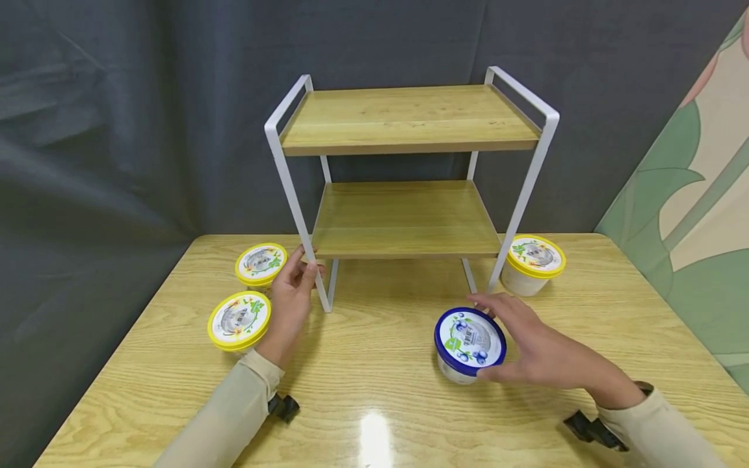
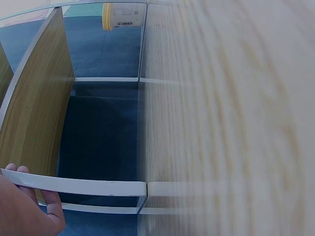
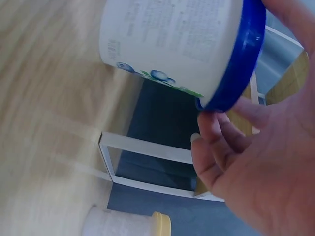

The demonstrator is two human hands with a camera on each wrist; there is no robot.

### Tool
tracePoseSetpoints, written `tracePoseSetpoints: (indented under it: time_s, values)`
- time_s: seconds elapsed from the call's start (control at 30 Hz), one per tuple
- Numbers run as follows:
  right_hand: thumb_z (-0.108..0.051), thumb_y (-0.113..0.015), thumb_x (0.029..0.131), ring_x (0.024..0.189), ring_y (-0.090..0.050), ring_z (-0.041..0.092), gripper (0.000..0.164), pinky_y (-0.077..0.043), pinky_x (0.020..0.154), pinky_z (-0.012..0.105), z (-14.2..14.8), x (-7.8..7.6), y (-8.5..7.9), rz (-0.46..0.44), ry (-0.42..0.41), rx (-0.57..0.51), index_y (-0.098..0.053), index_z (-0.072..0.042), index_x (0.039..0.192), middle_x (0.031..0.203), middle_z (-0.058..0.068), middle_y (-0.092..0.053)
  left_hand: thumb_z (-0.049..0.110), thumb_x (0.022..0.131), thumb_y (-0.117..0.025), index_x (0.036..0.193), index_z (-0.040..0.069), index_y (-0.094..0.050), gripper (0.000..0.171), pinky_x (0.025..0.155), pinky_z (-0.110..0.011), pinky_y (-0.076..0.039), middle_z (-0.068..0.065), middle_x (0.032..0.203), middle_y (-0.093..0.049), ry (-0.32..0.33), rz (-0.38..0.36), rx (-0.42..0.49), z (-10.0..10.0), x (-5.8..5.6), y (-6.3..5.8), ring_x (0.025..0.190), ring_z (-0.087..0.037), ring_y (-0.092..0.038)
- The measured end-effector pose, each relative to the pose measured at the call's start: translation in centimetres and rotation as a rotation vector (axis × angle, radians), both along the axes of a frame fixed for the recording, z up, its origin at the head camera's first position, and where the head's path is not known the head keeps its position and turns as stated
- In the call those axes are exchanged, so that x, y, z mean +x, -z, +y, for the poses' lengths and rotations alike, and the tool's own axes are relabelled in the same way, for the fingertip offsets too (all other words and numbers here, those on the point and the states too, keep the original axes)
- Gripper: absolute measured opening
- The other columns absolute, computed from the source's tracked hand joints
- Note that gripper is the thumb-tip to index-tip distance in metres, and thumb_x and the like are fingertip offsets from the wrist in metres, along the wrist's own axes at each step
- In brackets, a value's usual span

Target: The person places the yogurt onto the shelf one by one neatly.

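My left hand point(image 1: 292, 292) grips the front left leg of a two-tier wooden shelf rack point(image 1: 409, 221) with a white metal frame, just where the lower board meets it. In the left wrist view, the thumb and fingertips lie on either side of the white leg point(image 2: 88, 186). At the rack's front right, my right hand point(image 1: 526, 344) spans a white tub with a blue lid point(image 1: 470, 341) and blueberry pictures. Its thumb is at the near side of the rim and its fingers at the far side; the right wrist view shows fingertips against the blue lid point(image 3: 241, 59).
Two yellow-lidded tubs, a rear one point(image 1: 261, 262) and a front one point(image 1: 239, 320), stand left of the rack beside my left hand. Another yellow-lidded tub point(image 1: 534, 263) stands by the right leg. A dark curtain point(image 1: 117, 130) hangs behind the wooden table point(image 1: 374, 383).
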State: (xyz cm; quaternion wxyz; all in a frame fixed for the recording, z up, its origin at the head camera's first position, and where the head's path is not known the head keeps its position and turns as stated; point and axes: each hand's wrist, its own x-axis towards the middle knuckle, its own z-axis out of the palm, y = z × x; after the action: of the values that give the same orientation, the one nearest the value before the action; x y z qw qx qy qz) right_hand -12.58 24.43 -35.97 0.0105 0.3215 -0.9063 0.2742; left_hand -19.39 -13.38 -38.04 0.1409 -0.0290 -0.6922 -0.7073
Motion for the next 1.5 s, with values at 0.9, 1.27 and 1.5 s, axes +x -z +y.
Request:
tracePoseSetpoints:
  time_s: [0.9,1.27,1.5]
  values:
    - [-0.059,-0.086,0.065,0.118,-0.038,0.030,0.094,-0.024,0.080,0.038,-3.2,0.8,0.7,0.000,0.319,0.021,-0.051,-0.009,0.136,0.131,0.015,-0.045,0.018,0.103,-0.051,0.138,0.014,-0.056,0.035,0.086,-0.021,-0.050,-0.001,0.095,-0.062,-0.017,-0.011,-0.023,-0.3,0.1,0.1,0.103,-0.022,-0.063]
    - [-0.062,-0.086,0.064,0.122,-0.039,0.037,0.113,-0.026,0.087,0.049,-3.9,1.0,0.9,-0.039,0.396,0.000,-0.036,-0.004,0.146,0.137,0.019,-0.045,0.017,0.103,-0.051,0.141,0.013,-0.054,0.038,0.085,-0.019,-0.049,0.007,0.091,-0.062,-0.023,-0.008,-0.012,-0.2,0.1,0.2,0.102,-0.022,-0.063]
    - [-0.035,-0.090,0.071,0.138,-0.026,0.043,0.111,-0.024,0.098,0.068,-2.1,0.5,0.1,-0.112,0.189,-0.148,-0.022,-0.015,0.156,0.151,0.016,-0.034,0.016,0.103,-0.052,0.143,0.010,-0.052,0.040,0.085,-0.020,-0.050,0.012,0.089,-0.063,-0.003,0.000,0.009,-0.1,0.0,0.2,0.095,-0.008,-0.063]
